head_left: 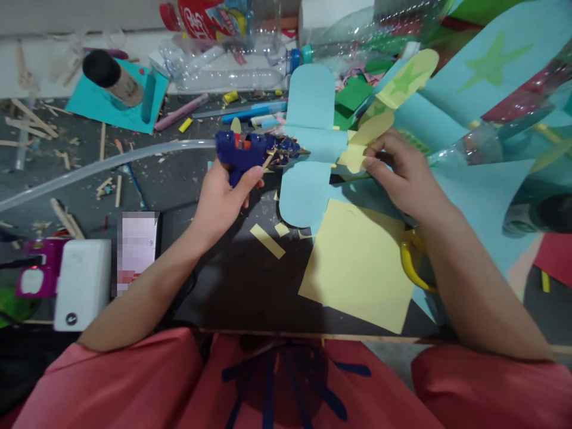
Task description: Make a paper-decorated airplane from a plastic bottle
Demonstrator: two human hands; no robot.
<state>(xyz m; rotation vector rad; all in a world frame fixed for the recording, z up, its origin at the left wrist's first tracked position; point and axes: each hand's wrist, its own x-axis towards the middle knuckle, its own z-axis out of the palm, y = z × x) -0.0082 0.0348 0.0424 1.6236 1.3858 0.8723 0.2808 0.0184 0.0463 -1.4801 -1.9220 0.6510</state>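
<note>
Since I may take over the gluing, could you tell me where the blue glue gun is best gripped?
By its handle, from the near side below, as the left hand does: the blue glue gun lies level, its nozzle points right at the blue paper cutout, and a translucent stick juts from its back.

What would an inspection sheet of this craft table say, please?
Surface: dark tabletop, strewn with scraps.
Job's things: blue glue gun, nozzle at light-blue cut-out; yellow cut-out on it.
Clutter: wooden sticks, pens, yellow sheet, white box.
Grip: left hand closed on the gun; right hand touches the yellow cut-out, hold unclear.
Cables: nothing seen; clear tube reaches the gun's rear.
Surroundings: plastic bottles, coloured paper.
</note>
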